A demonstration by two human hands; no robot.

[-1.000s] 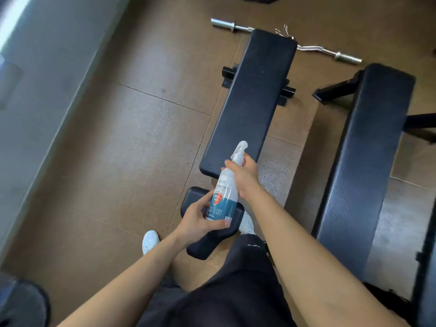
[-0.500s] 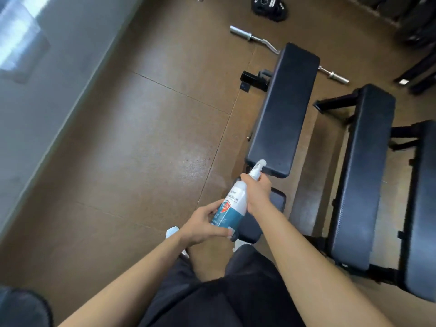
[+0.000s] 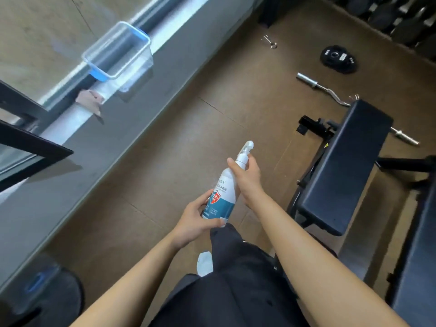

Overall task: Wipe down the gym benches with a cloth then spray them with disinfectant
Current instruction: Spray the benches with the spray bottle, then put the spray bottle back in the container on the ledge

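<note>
fingers (image 3: 204,198) of the left hand (image 3: 193,223) curled round the lower part of the spray bottle (image 3: 227,197), thumb across its base. right hand (image 3: 249,179) wrapped round the neck just under the white nozzle, thumb on the near side. bottle held tilted in the air above the brown floor (image 3: 165,149), nozzle pointing away, left of the black bench (image 3: 346,166) and not touching it. second bench (image 3: 417,256) at the right edge, beside the first. behind the first bench a curl bar (image 3: 330,90) lying on the floor, partly hidden by the pad. further back a black weight plate (image 3: 338,59). on the grey window ledge (image 3: 106,142) at the left a clear plastic box (image 3: 118,53) with blue handles. on the bottle label a red shield with "99.9%", a teal band below; other writing too small to read.
</note>
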